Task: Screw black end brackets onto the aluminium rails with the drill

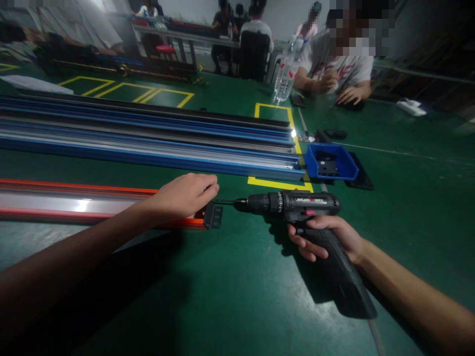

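Note:
My right hand (322,240) is wrapped round the grip of a black power drill (311,202), which lies sideways with its bit pointing left. The bit's tip meets a black slotted end bracket (214,216) on an orange-edged rail (81,203). Over the rail's right end rests my left hand (187,195), fingers curled together on the rail beside the bracket; its fingertips and anything under them are hidden. The drill's cable leaves the base of the grip.
Long blue and black rails (148,136) lie behind the orange one. A blue bin (332,163) with black parts stands at their right. Beyond are plastic bottles (285,74), a white power strip (411,107) and a seated person (334,71).

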### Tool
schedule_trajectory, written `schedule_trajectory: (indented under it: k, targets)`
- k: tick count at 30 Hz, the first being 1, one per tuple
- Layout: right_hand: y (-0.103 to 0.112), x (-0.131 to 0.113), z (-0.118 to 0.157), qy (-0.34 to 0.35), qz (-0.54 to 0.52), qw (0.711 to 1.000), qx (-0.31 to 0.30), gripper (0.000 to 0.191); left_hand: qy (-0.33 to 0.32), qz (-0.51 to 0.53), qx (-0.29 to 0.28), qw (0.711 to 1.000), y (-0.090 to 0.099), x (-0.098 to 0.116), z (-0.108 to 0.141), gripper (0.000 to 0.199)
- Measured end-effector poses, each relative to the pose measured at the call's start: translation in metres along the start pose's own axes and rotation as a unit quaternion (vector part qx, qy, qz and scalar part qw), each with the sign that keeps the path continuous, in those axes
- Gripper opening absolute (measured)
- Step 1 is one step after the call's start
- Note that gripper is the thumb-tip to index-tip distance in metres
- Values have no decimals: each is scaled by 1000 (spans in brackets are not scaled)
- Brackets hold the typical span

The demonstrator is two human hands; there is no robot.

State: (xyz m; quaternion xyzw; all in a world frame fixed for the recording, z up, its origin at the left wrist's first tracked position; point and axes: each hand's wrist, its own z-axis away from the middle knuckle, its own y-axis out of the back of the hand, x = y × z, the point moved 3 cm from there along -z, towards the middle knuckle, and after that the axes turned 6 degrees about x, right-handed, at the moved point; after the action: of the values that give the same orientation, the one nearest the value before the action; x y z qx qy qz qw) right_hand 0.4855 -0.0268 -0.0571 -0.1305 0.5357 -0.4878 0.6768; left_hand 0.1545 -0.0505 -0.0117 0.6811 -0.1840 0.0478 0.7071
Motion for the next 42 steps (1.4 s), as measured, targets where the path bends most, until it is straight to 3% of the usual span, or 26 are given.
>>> schedule_trajectory:
  k: [42]
  targets:
    - [-1,0,-1,1,10,1000,-16,36,11,6,-6,1000,-1,1,0,37]
